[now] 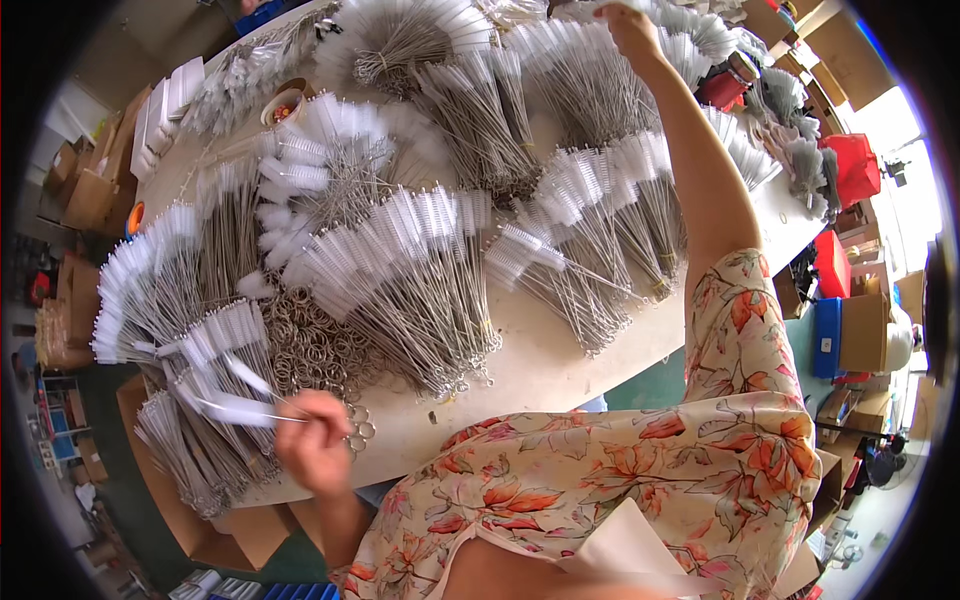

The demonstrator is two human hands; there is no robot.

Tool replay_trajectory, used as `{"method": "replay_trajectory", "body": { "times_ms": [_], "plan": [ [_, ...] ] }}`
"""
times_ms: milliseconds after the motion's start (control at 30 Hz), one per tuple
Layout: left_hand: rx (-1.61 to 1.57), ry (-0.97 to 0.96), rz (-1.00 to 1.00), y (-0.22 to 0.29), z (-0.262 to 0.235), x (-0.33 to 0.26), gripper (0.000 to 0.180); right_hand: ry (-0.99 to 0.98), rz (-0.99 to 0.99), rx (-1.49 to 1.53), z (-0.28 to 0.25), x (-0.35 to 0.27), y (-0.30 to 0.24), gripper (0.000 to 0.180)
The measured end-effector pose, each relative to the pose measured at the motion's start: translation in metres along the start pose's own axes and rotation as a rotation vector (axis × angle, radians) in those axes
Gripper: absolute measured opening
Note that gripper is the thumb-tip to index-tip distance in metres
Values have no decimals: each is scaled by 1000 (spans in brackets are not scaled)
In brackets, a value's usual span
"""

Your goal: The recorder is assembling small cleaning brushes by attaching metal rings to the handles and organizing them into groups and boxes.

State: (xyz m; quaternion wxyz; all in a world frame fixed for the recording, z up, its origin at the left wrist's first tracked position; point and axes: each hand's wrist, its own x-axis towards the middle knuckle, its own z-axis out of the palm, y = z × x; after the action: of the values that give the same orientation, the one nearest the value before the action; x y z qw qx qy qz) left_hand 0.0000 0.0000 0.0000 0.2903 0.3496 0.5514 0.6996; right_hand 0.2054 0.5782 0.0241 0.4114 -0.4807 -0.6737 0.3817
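Observation:
My left hand is closed at the table's near left edge, slightly blurred. From its fingers the thin wire of a white-bristled straw brush points left, over bundles of similar brushes. A pile of metal rings lies just beyond this hand, with a few loose rings beside it. My right arm stretches to the table's far side. There my right hand is bent with its fingers drawn together, over more white brushes; whatever is between its fingertips is too small to make out.
Bundles of brushes with wire handles cover much of the pale table. A small round tub stands at the far left. Cardboard boxes sit below the near left edge. Red and blue bins stand to the right.

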Motion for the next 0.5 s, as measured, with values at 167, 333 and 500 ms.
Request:
{"method": "replay_trajectory", "body": {
  "times_ms": [167, 333, 500],
  "plan": [
    [95, 53, -53, -79, 19, -49, 53, 52, -55, -982, 12, -29, 1, 31],
    [91, 258, -33, -76, 23, -49, 22, -41, -39, -1009, 14, -27, 8, 25],
    [-299, 364, -120, -45, 13, -21, 19, 275, -282, -898, -7, -38, -36, 26]
  ]
}}
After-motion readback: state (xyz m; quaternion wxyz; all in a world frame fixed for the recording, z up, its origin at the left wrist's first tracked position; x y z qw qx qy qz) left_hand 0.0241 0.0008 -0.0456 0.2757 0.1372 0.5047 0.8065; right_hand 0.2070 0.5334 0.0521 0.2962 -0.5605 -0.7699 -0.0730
